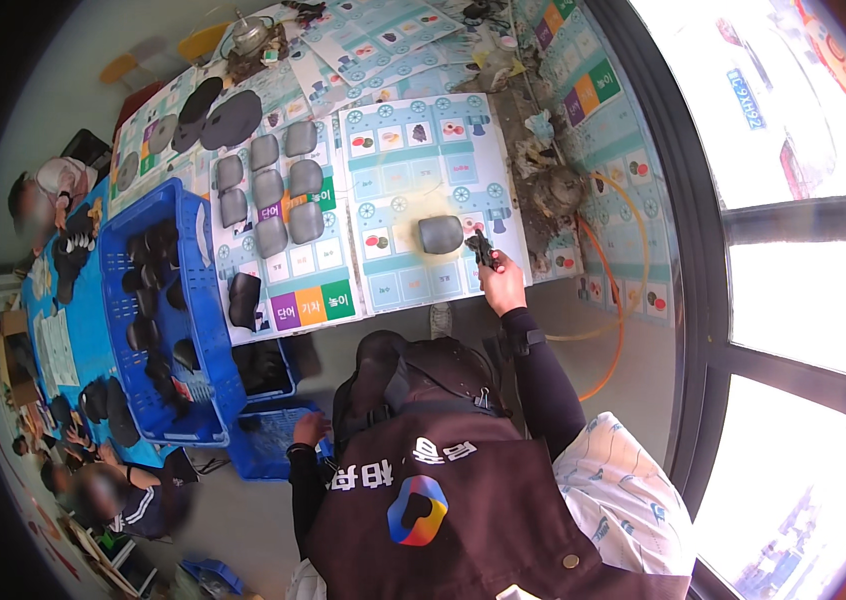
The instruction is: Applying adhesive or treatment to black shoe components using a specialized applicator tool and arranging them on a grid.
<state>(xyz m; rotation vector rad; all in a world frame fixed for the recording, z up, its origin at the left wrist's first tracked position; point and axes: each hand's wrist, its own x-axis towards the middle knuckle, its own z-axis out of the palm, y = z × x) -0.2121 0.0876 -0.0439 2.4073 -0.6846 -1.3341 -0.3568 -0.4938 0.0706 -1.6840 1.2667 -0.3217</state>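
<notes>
My right hand [505, 284] is closed around a small dark spray gun [483, 250], at the near right part of the table. Its front end points toward a grey rounded pad [441, 235], which lies alone on the printed sheet with a yellowish stain around it. The gun and pad are close, though I cannot tell whether they touch. My left hand [311, 428] hangs low by the table's near side, beside a blue crate [273, 415]. Its fingers are too small and dark to make out.
Several grey pads [268, 187] sit in rows left of centre, near a black moulded piece [243, 300]. A large blue crate [183, 330] holds black pieces. Flat dark ovals [231, 120] lie farther back. An orange hose [621, 300] loops at right. Other people work at a blue table [53, 340].
</notes>
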